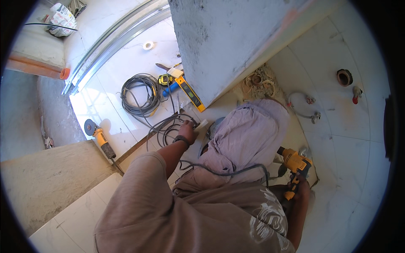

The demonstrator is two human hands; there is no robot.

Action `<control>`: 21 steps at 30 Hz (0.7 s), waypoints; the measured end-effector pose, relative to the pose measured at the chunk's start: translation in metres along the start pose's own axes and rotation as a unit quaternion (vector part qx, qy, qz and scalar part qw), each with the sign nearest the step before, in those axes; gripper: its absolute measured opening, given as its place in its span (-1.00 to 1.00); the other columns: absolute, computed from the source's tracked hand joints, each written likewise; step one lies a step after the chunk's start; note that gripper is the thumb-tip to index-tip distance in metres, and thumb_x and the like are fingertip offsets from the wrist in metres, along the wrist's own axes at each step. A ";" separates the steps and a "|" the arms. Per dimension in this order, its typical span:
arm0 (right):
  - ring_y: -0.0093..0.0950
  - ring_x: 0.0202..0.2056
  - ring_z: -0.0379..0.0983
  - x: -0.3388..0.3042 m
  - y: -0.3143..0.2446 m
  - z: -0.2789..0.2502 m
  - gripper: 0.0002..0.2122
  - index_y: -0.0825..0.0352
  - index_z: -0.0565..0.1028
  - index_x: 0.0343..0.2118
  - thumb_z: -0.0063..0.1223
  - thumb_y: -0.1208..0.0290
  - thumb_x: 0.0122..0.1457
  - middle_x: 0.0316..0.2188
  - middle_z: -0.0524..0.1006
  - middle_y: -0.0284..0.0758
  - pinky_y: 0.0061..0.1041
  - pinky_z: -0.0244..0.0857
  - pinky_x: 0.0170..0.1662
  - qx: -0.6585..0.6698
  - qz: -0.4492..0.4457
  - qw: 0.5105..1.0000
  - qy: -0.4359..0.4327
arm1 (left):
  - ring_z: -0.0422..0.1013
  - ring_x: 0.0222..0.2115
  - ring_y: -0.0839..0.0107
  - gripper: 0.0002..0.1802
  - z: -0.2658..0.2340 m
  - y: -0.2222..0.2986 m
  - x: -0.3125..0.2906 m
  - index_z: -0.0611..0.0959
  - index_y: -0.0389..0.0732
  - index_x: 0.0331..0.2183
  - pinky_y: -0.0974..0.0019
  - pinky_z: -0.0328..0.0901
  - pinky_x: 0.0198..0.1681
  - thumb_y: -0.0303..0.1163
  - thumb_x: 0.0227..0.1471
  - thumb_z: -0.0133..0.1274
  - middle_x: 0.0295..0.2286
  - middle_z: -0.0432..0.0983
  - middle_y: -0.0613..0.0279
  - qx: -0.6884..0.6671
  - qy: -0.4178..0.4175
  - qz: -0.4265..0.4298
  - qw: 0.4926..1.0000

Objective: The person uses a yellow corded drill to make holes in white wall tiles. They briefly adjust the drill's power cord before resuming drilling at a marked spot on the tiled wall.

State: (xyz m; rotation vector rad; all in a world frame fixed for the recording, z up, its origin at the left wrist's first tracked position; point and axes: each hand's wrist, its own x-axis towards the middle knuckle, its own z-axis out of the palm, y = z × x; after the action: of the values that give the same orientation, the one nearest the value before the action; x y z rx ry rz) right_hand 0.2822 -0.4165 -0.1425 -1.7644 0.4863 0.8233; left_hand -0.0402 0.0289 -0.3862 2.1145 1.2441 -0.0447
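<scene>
My right hand (298,188) is wrapped round the handle of a yellow and black power drill (296,160), whose nose points up and left beside my knee. From the drill's side a black cord (219,173) runs across my lap toward the loose loops on the left. My left hand (188,131) is closed on black cable at these loops (165,128). Right against its fingertips lies a small white block (201,125); whether the hand grips the block too is hidden. A larger coil of dark cable (141,96) rests on the tiles farther left.
A rough wall corner (211,46) juts in ahead. Beside it lie a yellow spirit level (190,95), a tape measure (165,79) and a brush (174,72). An angle grinder (100,139) sits at left, near metal profiles (114,40). Taps and a drain hole (344,78) show on the right wall.
</scene>
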 end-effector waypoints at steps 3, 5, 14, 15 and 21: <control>-0.37 -0.53 0.48 0.000 0.002 -0.001 -0.73 0.40 0.47 -0.05 0.11 0.36 0.28 -0.38 0.56 -0.27 -0.42 0.47 -0.45 0.006 0.001 1.000 -0.003 | 0.49 0.01 -0.12 -0.47 0.012 0.030 0.015 0.67 -0.29 -0.09 -0.01 0.41 0.08 -0.25 -0.10 0.42 -0.02 0.51 -0.14 -0.043 0.016 0.013 0.999; -0.37 -0.54 0.48 -0.002 0.003 0.000 -0.74 0.39 0.47 -0.05 0.10 0.36 0.29 -0.38 0.56 -0.27 -0.42 0.47 -0.46 0.010 0.001 1.000 -0.007 | 0.49 0.02 -0.12 -0.45 0.021 0.047 0.026 0.67 -0.30 -0.07 0.00 0.41 0.09 -0.24 -0.09 0.41 0.00 0.50 -0.15 -0.076 0.023 -0.005 0.997; -0.37 -0.54 0.48 -0.010 -0.003 0.008 -0.74 0.41 0.48 -0.05 0.07 0.35 0.31 -0.38 0.56 -0.28 -0.43 0.45 -0.47 -0.022 0.012 1.000 0.006 | 0.48 0.06 -0.09 -0.54 0.031 0.049 0.053 0.66 -0.13 0.07 -0.01 0.40 0.13 -0.35 0.09 0.18 0.10 0.41 -0.13 0.033 -0.088 0.051 0.994; -0.37 -0.54 0.48 -0.011 -0.003 0.008 -0.74 0.42 0.49 -0.05 0.06 0.34 0.31 -0.38 0.56 -0.28 -0.43 0.45 -0.47 -0.022 0.009 1.000 0.002 | 0.49 0.07 -0.09 -0.54 0.028 0.046 0.055 0.65 -0.09 0.10 -0.01 0.41 0.14 -0.39 0.14 0.11 0.12 0.38 -0.12 0.055 -0.112 0.070 0.990; -0.36 -0.54 0.48 -0.009 0.001 0.000 -0.73 0.44 0.49 -0.06 0.02 0.35 0.32 -0.38 0.55 -0.28 -0.43 0.44 -0.45 -0.002 0.018 1.000 0.011 | 0.44 0.13 -0.07 -0.42 0.016 0.059 0.056 0.61 -0.02 0.16 0.04 0.37 0.19 -0.50 0.07 0.11 0.14 0.36 -0.15 0.132 -0.216 0.126 0.959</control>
State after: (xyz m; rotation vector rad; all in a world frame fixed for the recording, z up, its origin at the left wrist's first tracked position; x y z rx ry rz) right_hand 0.2751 -0.4170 -0.1363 -1.7736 0.5322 0.8316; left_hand 0.0412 0.0440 -0.3869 2.3088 0.7368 -0.5564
